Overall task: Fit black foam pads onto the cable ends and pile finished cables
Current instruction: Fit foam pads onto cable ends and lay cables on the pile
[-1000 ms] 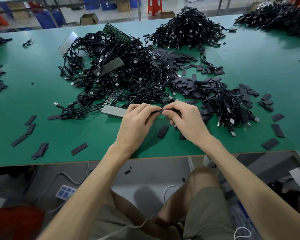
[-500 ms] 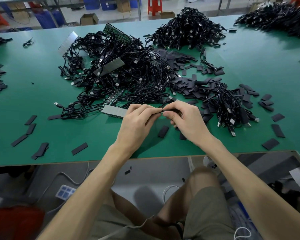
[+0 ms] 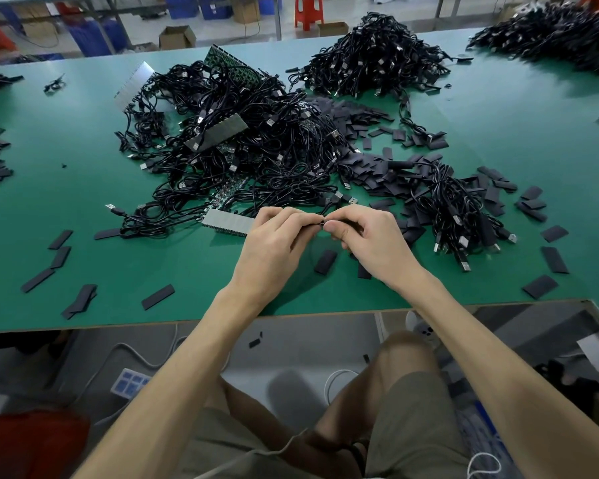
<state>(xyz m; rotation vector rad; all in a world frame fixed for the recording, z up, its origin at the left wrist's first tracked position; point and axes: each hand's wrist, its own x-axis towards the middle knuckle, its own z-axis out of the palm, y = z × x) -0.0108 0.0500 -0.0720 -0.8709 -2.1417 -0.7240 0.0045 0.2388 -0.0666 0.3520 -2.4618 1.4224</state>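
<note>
Together, left hand (image 3: 274, 245) and right hand (image 3: 372, 242) each pinch one black cable end (image 3: 322, 223).

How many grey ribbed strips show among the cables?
3 strips: one at the tangle's far-left edge, one lying on top mid-tangle, one at its near edge beside the left hand. The tangle may hide more.

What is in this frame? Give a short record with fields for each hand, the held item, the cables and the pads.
left hand: pinches a small black piece at the fingertips
right hand: pinches the same piece, fingertips meeting the left's
held item: mostly hidden; pad or cable end, cannot tell
cables: large tangled pile beyond the hands; neater pile farther back
foam pads: scattered loose on the green table
</note>
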